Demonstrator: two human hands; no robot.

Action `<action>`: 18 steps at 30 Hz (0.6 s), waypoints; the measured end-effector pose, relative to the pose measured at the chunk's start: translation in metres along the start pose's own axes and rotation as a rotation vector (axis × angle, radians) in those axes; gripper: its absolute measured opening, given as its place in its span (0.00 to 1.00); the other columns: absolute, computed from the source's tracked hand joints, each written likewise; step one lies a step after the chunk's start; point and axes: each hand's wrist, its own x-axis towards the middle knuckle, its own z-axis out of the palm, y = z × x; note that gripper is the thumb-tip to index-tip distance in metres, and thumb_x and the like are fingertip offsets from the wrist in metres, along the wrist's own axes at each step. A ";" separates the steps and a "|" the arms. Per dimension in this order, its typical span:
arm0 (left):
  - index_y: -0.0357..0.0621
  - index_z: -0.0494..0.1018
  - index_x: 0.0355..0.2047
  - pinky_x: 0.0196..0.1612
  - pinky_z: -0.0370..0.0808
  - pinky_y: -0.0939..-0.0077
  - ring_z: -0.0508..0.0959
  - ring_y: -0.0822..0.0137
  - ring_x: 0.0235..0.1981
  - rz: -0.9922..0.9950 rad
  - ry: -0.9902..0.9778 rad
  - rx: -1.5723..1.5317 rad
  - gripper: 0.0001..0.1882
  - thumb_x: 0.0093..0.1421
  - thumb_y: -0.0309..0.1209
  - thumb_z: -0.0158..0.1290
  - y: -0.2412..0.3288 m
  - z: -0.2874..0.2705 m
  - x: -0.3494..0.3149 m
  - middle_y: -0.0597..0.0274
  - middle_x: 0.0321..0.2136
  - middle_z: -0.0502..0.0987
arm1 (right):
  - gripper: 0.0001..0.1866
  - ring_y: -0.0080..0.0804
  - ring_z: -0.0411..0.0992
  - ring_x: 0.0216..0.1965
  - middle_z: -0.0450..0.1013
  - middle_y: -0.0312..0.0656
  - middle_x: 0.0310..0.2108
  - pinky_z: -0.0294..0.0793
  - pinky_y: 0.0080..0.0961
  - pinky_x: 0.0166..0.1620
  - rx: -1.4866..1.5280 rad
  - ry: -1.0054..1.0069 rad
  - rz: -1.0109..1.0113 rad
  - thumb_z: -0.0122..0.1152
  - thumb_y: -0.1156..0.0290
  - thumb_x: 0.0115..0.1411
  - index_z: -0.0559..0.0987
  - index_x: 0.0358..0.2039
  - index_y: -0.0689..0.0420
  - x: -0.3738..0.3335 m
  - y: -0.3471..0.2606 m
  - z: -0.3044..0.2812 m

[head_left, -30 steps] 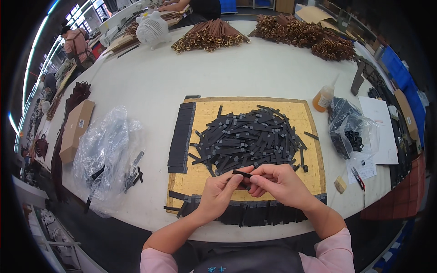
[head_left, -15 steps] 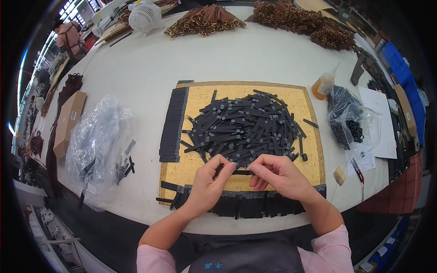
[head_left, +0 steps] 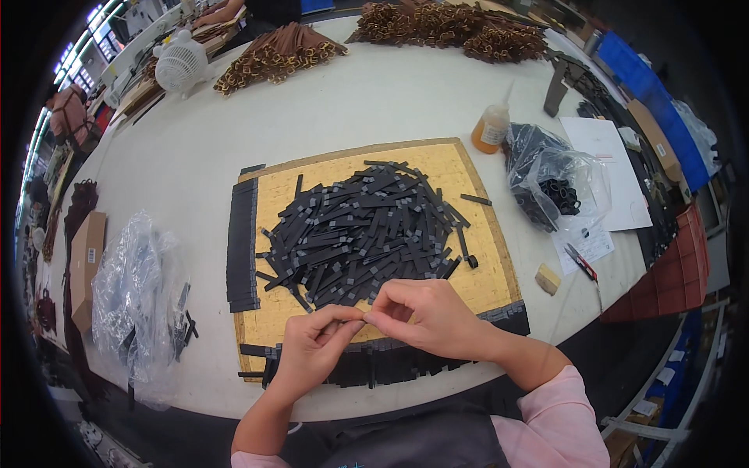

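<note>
My left hand (head_left: pixel 314 347) and my right hand (head_left: pixel 427 316) meet fingertip to fingertip above the near part of a yellow board (head_left: pixel 482 269). Both pinch a short black strip, now almost wholly hidden by the fingers. Just beyond them lies a heap of black strips (head_left: pixel 355 234) with small grey ends. A neat row of black strips (head_left: pixel 243 246) lines the board's left edge. Below my wrists, another row of strips (head_left: pixel 390 365) runs along the near edge, partly covered by my hands.
Crumpled clear plastic (head_left: pixel 136 304) and a cardboard box (head_left: pixel 87 269) lie left. To the right are an amber-liquid bottle (head_left: pixel 490 131), a bag of black pieces (head_left: pixel 558 187), a yellowish block (head_left: pixel 548 278) and a red-handled tool (head_left: pixel 580 261). Brown strap bundles (head_left: pixel 281 54) and a white fan (head_left: pixel 181 64) stand far back.
My hands have come together, and the black strip that showed between them is now hidden by fingers. The whole view has shifted and tilted, with the board now further left.
</note>
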 end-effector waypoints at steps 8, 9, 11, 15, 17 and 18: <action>0.38 0.83 0.39 0.26 0.61 0.87 0.62 0.84 0.21 -0.101 -0.231 -0.447 0.07 0.60 0.21 0.61 0.001 -0.010 -0.001 0.78 0.18 0.66 | 0.18 0.25 0.75 0.43 0.75 0.41 0.46 0.80 0.24 0.44 0.852 -0.398 0.202 0.48 0.66 0.73 0.75 0.55 0.64 -0.002 0.020 0.008; 0.38 0.83 0.39 0.26 0.62 0.87 0.63 0.84 0.22 -0.111 -0.264 -0.387 0.07 0.60 0.21 0.61 0.000 -0.013 -0.001 0.77 0.18 0.68 | 0.18 0.24 0.74 0.43 0.75 0.41 0.45 0.80 0.23 0.43 0.849 -0.434 0.227 0.49 0.66 0.73 0.75 0.55 0.64 -0.002 0.022 0.007; 0.38 0.83 0.39 0.26 0.62 0.87 0.65 0.84 0.21 -0.101 -0.273 -0.342 0.07 0.60 0.21 0.60 0.006 -0.016 -0.001 0.76 0.18 0.70 | 0.18 0.25 0.74 0.43 0.73 0.43 0.47 0.80 0.21 0.43 0.777 -0.453 0.223 0.51 0.64 0.72 0.75 0.54 0.64 -0.001 0.019 -0.001; 0.38 0.83 0.39 0.25 0.64 0.88 0.69 0.84 0.20 -0.021 -0.322 -0.070 0.07 0.61 0.20 0.59 0.012 -0.020 0.000 0.69 0.20 0.79 | 0.18 0.26 0.74 0.43 0.71 0.46 0.50 0.80 0.22 0.42 0.502 -0.512 0.144 0.53 0.61 0.72 0.76 0.51 0.63 -0.006 0.022 -0.007; 0.38 0.83 0.39 0.25 0.66 0.87 0.72 0.83 0.21 0.013 -0.313 -0.089 0.07 0.60 0.19 0.59 0.006 -0.019 0.000 0.65 0.23 0.81 | 0.18 0.27 0.74 0.43 0.71 0.47 0.50 0.80 0.23 0.43 0.478 -0.535 0.143 0.53 0.60 0.72 0.76 0.50 0.63 -0.006 0.020 -0.003; 0.39 0.83 0.39 0.25 0.68 0.87 0.76 0.81 0.22 0.050 -0.309 -0.106 0.08 0.60 0.19 0.59 0.004 -0.018 0.000 0.62 0.26 0.84 | 0.18 0.26 0.74 0.43 0.71 0.46 0.49 0.80 0.22 0.43 0.574 -0.476 0.152 0.53 0.60 0.72 0.77 0.49 0.63 -0.006 0.015 -0.002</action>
